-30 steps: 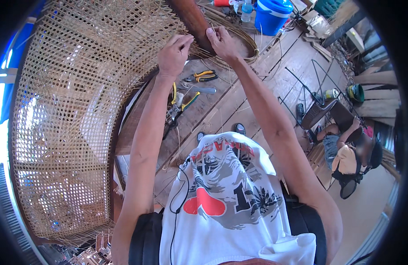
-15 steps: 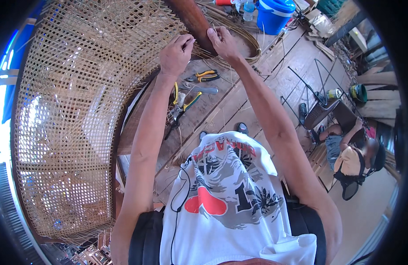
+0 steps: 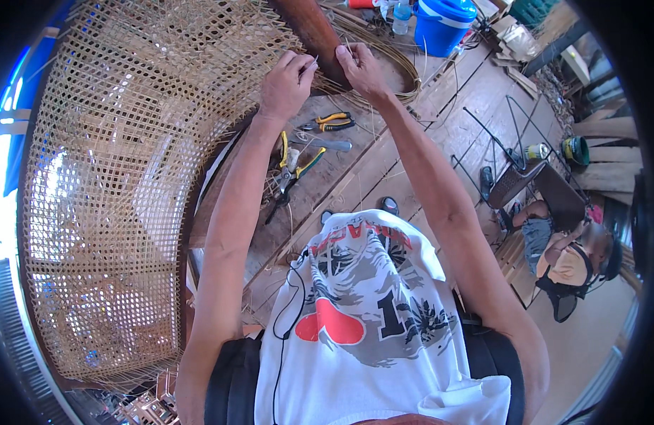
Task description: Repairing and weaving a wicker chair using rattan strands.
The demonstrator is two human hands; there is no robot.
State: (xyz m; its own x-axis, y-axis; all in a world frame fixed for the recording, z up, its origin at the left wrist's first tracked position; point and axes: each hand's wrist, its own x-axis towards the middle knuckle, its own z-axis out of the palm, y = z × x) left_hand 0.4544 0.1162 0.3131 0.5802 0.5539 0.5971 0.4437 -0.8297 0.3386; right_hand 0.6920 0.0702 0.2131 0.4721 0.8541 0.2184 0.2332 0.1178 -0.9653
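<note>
A woven cane panel [image 3: 114, 149] with an open lattice curves down my left side, set in a dark wooden frame. At its upper right runs a thick reddish-brown wooden rail [image 3: 309, 32]. My left hand [image 3: 287, 86] is closed at the panel's edge beside the rail, a pale thin strand end showing at its fingertips. On the rail's other side my right hand [image 3: 364, 73] pinches a thin cane strand [image 3: 347, 45], its thumb against the wood. Below the hands lie yellow-and-black pliers [image 3: 329, 122], a flat metal tool [image 3: 332, 144] and yellow-handled cutters [image 3: 291, 170].
A coil of cane [image 3: 410, 74] lies beyond my right hand. Farther back stand a blue bucket [image 3: 444, 32] and a clear bottle [image 3: 401, 18]. At right, another person [image 3: 564, 258] sits near a dark chair [image 3: 553, 195] and thin metal rods.
My left hand has shifted slightly right and its fingers have turned, with a pale tip now visible. My right hand stays almost in place. The other person's arm has moved.
</note>
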